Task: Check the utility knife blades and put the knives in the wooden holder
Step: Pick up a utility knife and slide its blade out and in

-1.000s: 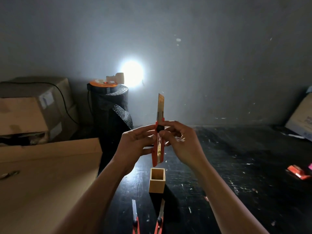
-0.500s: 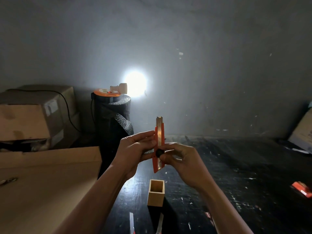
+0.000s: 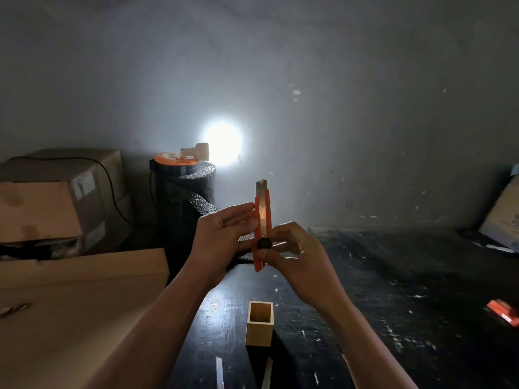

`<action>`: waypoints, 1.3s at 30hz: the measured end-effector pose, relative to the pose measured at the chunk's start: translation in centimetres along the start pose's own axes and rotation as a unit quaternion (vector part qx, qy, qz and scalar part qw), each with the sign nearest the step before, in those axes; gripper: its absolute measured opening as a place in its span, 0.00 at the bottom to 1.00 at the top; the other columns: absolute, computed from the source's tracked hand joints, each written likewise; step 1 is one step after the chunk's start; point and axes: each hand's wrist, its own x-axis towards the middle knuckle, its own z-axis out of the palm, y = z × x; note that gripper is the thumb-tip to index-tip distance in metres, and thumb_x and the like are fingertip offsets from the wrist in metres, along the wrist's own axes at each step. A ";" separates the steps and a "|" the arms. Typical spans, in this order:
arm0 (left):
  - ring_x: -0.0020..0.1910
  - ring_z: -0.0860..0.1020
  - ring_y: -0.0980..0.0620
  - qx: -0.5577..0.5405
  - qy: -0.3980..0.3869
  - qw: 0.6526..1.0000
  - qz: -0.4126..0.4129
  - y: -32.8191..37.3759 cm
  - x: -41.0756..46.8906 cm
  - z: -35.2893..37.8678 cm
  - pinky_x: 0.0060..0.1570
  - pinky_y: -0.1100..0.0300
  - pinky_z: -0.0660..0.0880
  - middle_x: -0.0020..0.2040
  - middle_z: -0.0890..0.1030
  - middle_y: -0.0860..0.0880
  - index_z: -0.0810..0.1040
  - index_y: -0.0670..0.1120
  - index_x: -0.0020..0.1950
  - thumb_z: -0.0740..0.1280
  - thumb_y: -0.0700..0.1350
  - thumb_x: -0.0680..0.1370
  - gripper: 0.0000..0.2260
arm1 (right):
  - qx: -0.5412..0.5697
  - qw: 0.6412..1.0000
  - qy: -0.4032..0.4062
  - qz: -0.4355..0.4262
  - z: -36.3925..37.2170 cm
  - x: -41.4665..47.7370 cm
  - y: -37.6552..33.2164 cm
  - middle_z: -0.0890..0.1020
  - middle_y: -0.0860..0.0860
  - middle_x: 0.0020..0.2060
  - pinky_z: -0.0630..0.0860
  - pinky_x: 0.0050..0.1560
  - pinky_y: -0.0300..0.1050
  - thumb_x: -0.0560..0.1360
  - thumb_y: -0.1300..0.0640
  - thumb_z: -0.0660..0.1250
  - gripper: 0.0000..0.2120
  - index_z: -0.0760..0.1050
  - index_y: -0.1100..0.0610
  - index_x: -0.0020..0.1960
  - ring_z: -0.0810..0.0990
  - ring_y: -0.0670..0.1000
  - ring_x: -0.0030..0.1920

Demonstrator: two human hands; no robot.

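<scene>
Right hand (image 3: 302, 256): closed on the lower body of the orange utility knife (image 3: 262, 231), thumb by the black slider knob (image 3: 264, 243).
Left hand (image 3: 224, 237): fingers half-spread, bracing the knife's left edge, tips close to the blade channel.
Knife: upright in mid-air, a short blade tip (image 3: 260, 185) exposed at the top.
Wooden holder (image 3: 260, 324): empty, upright on the dark table (image 3: 393, 290), directly below the hands.
Two more blades (image 3: 219, 372) lie at the frame's lower edge.
Risks: a slipped slider could run the blade past the left fingertips; dim light may hide blade faults; seating the knife with the tip out invites a cut; a knock could topple the narrow holder.
</scene>
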 end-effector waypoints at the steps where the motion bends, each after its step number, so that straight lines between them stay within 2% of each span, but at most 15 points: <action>1: 0.48 0.89 0.46 0.005 -0.001 1.000 0.006 0.2 0.0 0.1 0.48 0.51 0.85 0.51 0.90 0.45 0.85 0.43 0.61 0.71 0.31 0.76 0.15 | -0.006 1.000 0.000 -0.002 -0.1 0.1 -0.1 0.85 0.37 0.47 0.82 0.50 0.36 0.76 0.54 0.75 0.09 0.80 0.46 0.54 0.84 0.40 0.50; 4: 0.47 0.89 0.48 0.008 -0.004 1.000 0.018 0.8 -0.1 0.3 0.42 0.57 0.85 0.50 0.90 0.47 0.85 0.44 0.59 0.71 0.30 0.77 0.14 | -0.015 0.999 -0.023 -0.020 -0.5 0.1 -0.4 0.84 0.37 0.50 0.83 0.53 0.38 0.79 0.58 0.71 0.09 0.81 0.46 0.57 0.85 0.43 0.51; 7: 0.49 0.89 0.47 0.019 0.000 0.999 0.027 1.0 0.0 0.4 0.46 0.53 0.86 0.52 0.90 0.45 0.85 0.43 0.60 0.72 0.31 0.77 0.14 | -0.004 1.000 -0.014 -0.013 -0.6 0.1 -0.7 0.83 0.35 0.51 0.81 0.54 0.36 0.77 0.55 0.72 0.12 0.78 0.41 0.56 0.85 0.42 0.51; 11: 0.49 0.89 0.47 0.025 -0.003 0.999 0.036 1.0 -0.1 0.6 0.47 0.52 0.86 0.53 0.89 0.45 0.84 0.43 0.62 0.71 0.31 0.77 0.15 | -0.018 1.000 -0.006 -0.012 -0.7 0.2 -0.5 0.86 0.40 0.52 0.82 0.57 0.44 0.79 0.56 0.71 0.09 0.82 0.46 0.57 0.85 0.44 0.52; 13: 0.49 0.89 0.48 0.031 -0.002 0.999 0.040 0.9 -0.2 0.6 0.48 0.52 0.86 0.53 0.89 0.46 0.84 0.43 0.62 0.71 0.32 0.78 0.15 | -0.017 1.000 -0.011 -0.020 -0.7 0.1 -0.6 0.85 0.39 0.55 0.82 0.58 0.42 0.80 0.56 0.69 0.12 0.81 0.45 0.61 0.85 0.44 0.53; 16: 0.50 0.89 0.46 0.025 -0.002 0.999 0.042 0.8 -0.2 0.6 0.50 0.49 0.85 0.53 0.89 0.45 0.85 0.44 0.62 0.71 0.33 0.78 0.14 | -0.004 1.000 -0.002 -0.009 -0.6 0.1 -0.8 0.83 0.34 0.52 0.80 0.52 0.34 0.77 0.52 0.73 0.12 0.79 0.42 0.59 0.84 0.41 0.51; 18: 0.50 0.89 0.46 0.017 -0.003 0.999 0.042 0.7 -0.2 0.6 0.49 0.50 0.86 0.52 0.90 0.46 0.85 0.45 0.61 0.71 0.32 0.78 0.14 | -0.012 1.000 0.002 -0.002 -0.6 0.1 -0.7 0.84 0.35 0.51 0.78 0.51 0.31 0.77 0.53 0.73 0.10 0.80 0.43 0.56 0.84 0.41 0.51; 20: 0.50 0.89 0.47 0.018 -0.002 0.999 0.043 0.6 -0.3 0.5 0.50 0.49 0.86 0.52 0.90 0.46 0.85 0.45 0.62 0.71 0.33 0.78 0.14 | -0.017 1.000 -0.004 -0.011 -0.6 0.1 -0.7 0.84 0.37 0.52 0.78 0.50 0.29 0.79 0.55 0.70 0.10 0.81 0.44 0.57 0.84 0.43 0.52; 26: 0.52 0.88 0.45 0.015 0.001 0.999 0.047 0.4 -0.4 0.2 0.53 0.45 0.85 0.54 0.89 0.46 0.85 0.46 0.62 0.71 0.33 0.78 0.14 | -0.009 0.999 -0.020 -0.027 -0.6 0.0 -0.7 0.84 0.34 0.51 0.82 0.53 0.35 0.79 0.56 0.69 0.11 0.80 0.42 0.57 0.84 0.42 0.52; 30: 0.51 0.89 0.45 0.020 -0.003 0.999 0.044 -0.1 -0.6 0.1 0.54 0.45 0.85 0.54 0.89 0.46 0.85 0.47 0.61 0.71 0.33 0.78 0.14 | -0.013 0.999 -0.022 -0.035 -0.6 -0.2 -0.1 0.85 0.36 0.51 0.81 0.52 0.34 0.81 0.59 0.66 0.15 0.81 0.39 0.57 0.84 0.44 0.53; 32: 0.51 0.89 0.45 0.023 0.001 0.999 0.042 -0.5 -0.7 0.1 0.55 0.45 0.84 0.54 0.89 0.46 0.85 0.48 0.60 0.70 0.34 0.79 0.14 | -0.008 1.000 -0.003 -0.023 -0.5 -0.1 0.0 0.84 0.34 0.50 0.80 0.49 0.32 0.81 0.54 0.66 0.11 0.79 0.38 0.56 0.84 0.39 0.52; 34: 0.51 0.89 0.44 0.030 -0.001 0.999 0.037 -1.1 -0.8 0.0 0.55 0.43 0.84 0.54 0.89 0.45 0.85 0.47 0.60 0.71 0.35 0.79 0.13 | 0.016 1.000 0.019 -0.001 -0.6 0.3 -0.2 0.82 0.33 0.47 0.79 0.41 0.28 0.77 0.46 0.67 0.05 0.76 0.39 0.53 0.83 0.34 0.48; 36: 0.52 0.88 0.43 0.036 -0.005 0.999 0.029 -1.9 -1.0 0.2 0.55 0.42 0.84 0.54 0.89 0.44 0.84 0.45 0.62 0.71 0.34 0.78 0.14 | 0.018 0.999 0.031 0.009 -0.6 0.8 -0.1 0.80 0.32 0.47 0.79 0.40 0.28 0.75 0.43 0.67 0.09 0.73 0.40 0.54 0.84 0.35 0.45; 39: 0.51 0.88 0.43 0.041 -0.008 0.999 0.022 -3.3 -1.3 0.2 0.53 0.44 0.85 0.54 0.89 0.43 0.85 0.44 0.61 0.72 0.33 0.77 0.14 | -0.003 0.999 0.035 0.015 -0.8 1.7 0.5 0.80 0.33 0.47 0.78 0.40 0.27 0.76 0.48 0.71 0.14 0.74 0.42 0.60 0.84 0.34 0.44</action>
